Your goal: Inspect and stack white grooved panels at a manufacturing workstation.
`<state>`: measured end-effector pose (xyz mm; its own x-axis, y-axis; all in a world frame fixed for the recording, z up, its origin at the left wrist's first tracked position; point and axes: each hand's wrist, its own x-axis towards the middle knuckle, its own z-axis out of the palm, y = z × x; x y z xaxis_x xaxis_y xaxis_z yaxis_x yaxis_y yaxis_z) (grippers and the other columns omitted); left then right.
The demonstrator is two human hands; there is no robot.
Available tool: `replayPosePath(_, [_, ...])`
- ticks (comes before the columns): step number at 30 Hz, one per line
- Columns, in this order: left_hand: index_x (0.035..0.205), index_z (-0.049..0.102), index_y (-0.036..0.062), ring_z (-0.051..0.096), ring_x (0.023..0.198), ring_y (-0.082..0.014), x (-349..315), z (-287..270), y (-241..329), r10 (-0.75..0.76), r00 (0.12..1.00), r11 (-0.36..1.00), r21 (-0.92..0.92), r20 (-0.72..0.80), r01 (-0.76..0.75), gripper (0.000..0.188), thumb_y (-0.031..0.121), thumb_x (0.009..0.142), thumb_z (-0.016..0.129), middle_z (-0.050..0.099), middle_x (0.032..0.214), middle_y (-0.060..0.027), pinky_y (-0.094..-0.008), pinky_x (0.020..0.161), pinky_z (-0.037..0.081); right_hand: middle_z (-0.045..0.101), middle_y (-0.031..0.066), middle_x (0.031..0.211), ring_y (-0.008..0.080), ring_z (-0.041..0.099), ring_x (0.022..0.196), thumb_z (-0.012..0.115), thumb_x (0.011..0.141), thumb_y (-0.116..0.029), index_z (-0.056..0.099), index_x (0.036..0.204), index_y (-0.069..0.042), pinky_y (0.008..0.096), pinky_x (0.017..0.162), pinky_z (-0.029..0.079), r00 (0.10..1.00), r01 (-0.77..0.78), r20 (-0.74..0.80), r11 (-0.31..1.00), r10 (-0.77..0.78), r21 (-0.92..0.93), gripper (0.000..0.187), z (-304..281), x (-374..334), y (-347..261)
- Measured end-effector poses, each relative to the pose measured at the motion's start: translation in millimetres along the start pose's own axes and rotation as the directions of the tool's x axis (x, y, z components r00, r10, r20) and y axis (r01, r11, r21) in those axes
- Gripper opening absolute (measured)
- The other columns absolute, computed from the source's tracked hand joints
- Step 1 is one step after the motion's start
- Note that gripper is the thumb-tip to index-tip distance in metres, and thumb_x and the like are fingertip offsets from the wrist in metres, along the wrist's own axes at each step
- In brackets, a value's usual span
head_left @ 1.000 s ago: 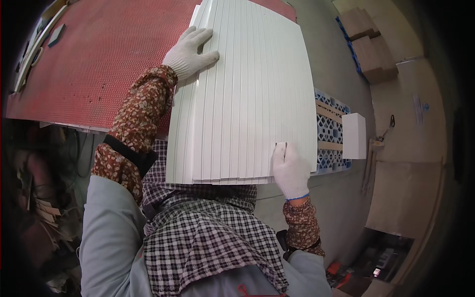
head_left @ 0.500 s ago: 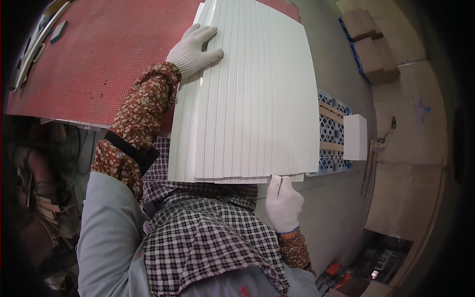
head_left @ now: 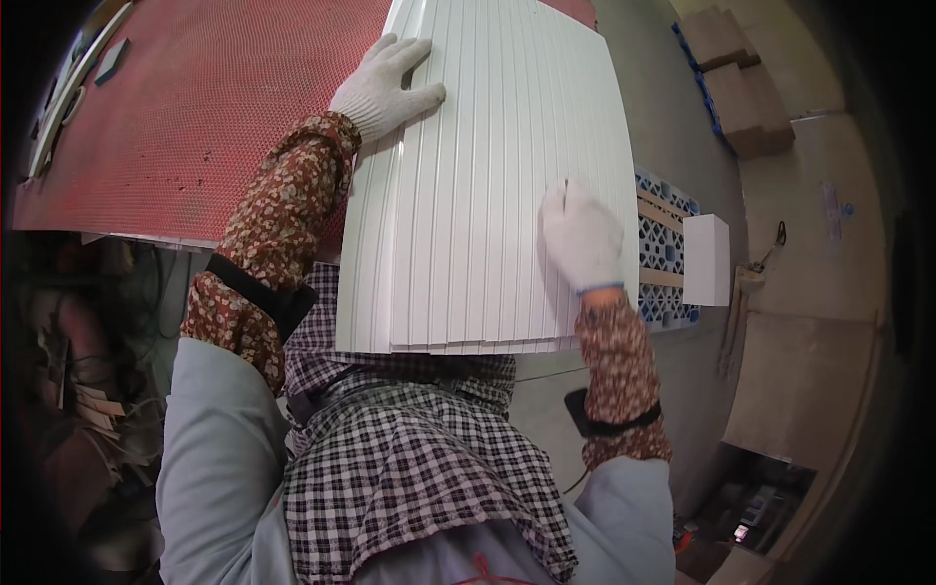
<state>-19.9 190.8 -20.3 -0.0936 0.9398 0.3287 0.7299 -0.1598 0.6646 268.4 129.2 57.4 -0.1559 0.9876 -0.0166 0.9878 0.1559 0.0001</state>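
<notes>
A stack of long white ribbed panels (head_left: 468, 185) lies over the right part of the red table mat (head_left: 234, 88), its near end reaching out over the checked apron. My left hand (head_left: 387, 88), in a white knitted glove, rests on the stack's left side with thumb and fingers spread. Over the right half of the panels is my right hand (head_left: 585, 234), gloved too and slightly smeared by motion. Its fingers are closed in a pinch, with a small dark tip at the fingertips; what it belongs to is hidden.
Right of the panels, a blue-and-white pallet (head_left: 663, 253) stands on the floor beside a white box (head_left: 706, 259). Brown cartons (head_left: 746, 107) are stacked farther off at the right. A small green block (head_left: 112, 60) lies on the mat's far left.
My right hand has moved from the panels' near edge forward and up over their right half. My left hand stays nearly where it was, still spread on the stack.
</notes>
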Motion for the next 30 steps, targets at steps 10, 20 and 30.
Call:
replayPosePath(10, [0.154,0.047,0.0062,0.05,0.134,-0.0295,4,11,-6,-0.067,0.996,0.997,-0.027,0.065,0.069,0.082,0.049,0.086,0.065,0.049,0.138,-0.0149,-0.0444,0.115,0.046,0.073,0.0224,0.087,0.0404,0.073,0.083,0.042,0.105,-0.035,0.068,0.109,-0.003,0.054,0.079,0.056,0.997,-0.064,0.043,0.998,0.065,-0.016,0.041,2,29,-8])
replayPosePath(20, [0.155,0.045,0.005,0.041,0.147,-0.0357,10,3,-4,-0.022,0.999,0.996,-0.088,0.038,0.025,0.083,0.047,0.087,0.065,0.042,0.154,-0.0199,-0.0486,0.119,0.04,0.056,0.0132,0.054,0.0329,0.061,0.048,0.062,0.101,-0.022,0.059,0.085,-0.006,0.0442,0.047,0.047,0.995,-0.049,-0.078,0.996,0.055,0.076,0.022,-10,-181,-3])
replayPosePath(30, [0.156,0.042,0.0026,0.02,0.158,-0.0377,6,-32,48,-0.06,0.996,0.998,0.007,0.063,0.06,0.081,0.045,0.09,0.063,0.036,0.163,-0.0246,-0.0523,0.125,0.029,0.066,0.0187,0.067,0.0372,0.066,0.058,0.052,0.104,-0.031,0.065,0.099,-0.004,0.0493,0.053,0.052,0.98,0.124,-0.149,0.991,-0.132,-0.056,0.03,-34,-32,13])
